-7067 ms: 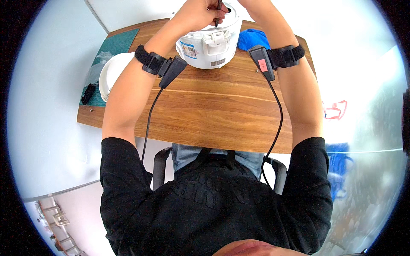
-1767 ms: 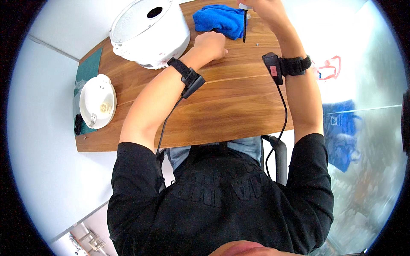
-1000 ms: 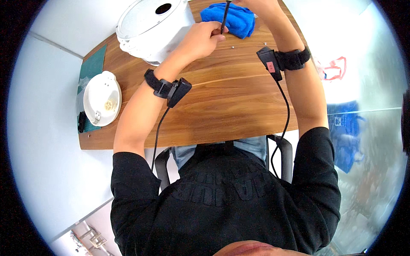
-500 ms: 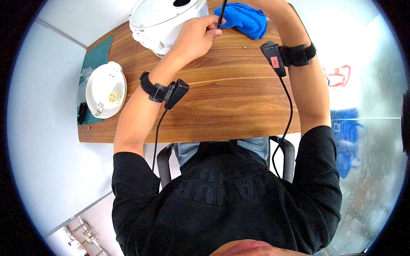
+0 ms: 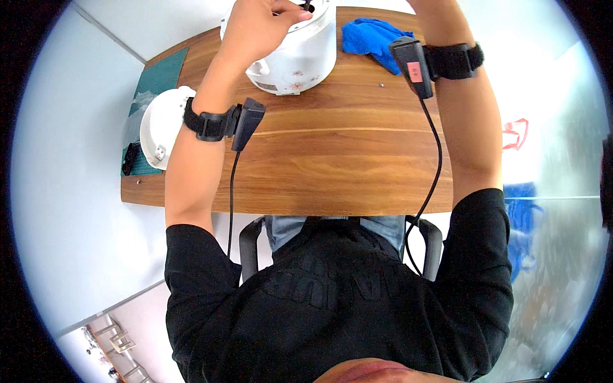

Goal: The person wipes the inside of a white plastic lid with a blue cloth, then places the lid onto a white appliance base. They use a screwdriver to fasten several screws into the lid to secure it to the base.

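A white rice cooker body (image 5: pixel 300 67) with a flower print stands at the far side of the table, its top partly cut off by the view. My left hand (image 5: pixel 258 30) is over its upper face, thumb and fingers pinched on a slim black rod (image 5: pixel 307 6) near the dark opening there. Only a short piece of the rod shows. To the right of the cooker lies a crumpled blue cloth (image 5: pixel 372 39). My right forearm reaches past the cloth; the right hand (image 5: pixel 421 2) is almost wholly beyond the upper edge, fingers hidden.
At the left, a white dish-like part (image 5: pixel 161 131) sits on a green mat (image 5: pixel 163 71), partly behind my left arm. Beside it are clear plastic and a small black object (image 5: pixel 131 158). A tiny metal piece (image 5: pixel 382 85) lies below the cloth. Cables trail from both wrist straps.
My left hand has moved up and left, onto the cooker's top, with the black rod. The cooker now appears farther right, its printed front showing. The whole view has shifted slightly.
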Demonstrator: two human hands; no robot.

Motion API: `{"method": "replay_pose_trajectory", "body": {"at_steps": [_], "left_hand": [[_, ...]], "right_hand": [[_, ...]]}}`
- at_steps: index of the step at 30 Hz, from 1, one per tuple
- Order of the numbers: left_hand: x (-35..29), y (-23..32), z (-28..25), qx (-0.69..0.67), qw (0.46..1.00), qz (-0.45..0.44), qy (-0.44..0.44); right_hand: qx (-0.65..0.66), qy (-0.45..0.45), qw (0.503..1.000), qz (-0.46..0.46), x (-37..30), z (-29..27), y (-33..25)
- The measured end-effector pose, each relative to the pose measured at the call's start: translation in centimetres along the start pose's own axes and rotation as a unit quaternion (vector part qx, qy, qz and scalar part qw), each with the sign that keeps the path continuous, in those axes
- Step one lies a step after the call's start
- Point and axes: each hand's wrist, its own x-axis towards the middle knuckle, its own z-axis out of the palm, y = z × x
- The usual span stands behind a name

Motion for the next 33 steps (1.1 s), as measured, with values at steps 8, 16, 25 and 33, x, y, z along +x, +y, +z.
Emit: {"method": "replay_pose_trajectory", "body": {"at_steps": [8, 16, 25, 33], "left_hand": [[-0.5, -1.8, 0.7, -0.051, 0.998, -0.044, -0.012], [-0.9, -2.6, 1.0, -0.063, 0.998, -0.025, 0.014], [-0.4, -0.9, 1.0, -0.108, 0.993, -0.042, 0.01], [-0.4, -2.2, 2.2, -0.109, 0.993, -0.027, 0.047]], "right_hand": [[-0.086, 0.023, 0.996, 0.019, 0.8, 4.2, 1.1], [-0.066, 0.026, 0.997, 0.017, 0.2, 5.1, 1.1], [-0.108, 0.06, 0.992, 0.0, -0.6, 5.5, 0.2], [-0.008, -0.001, 1.0, -0.007, 0.6, 5.6, 3.3]]}}
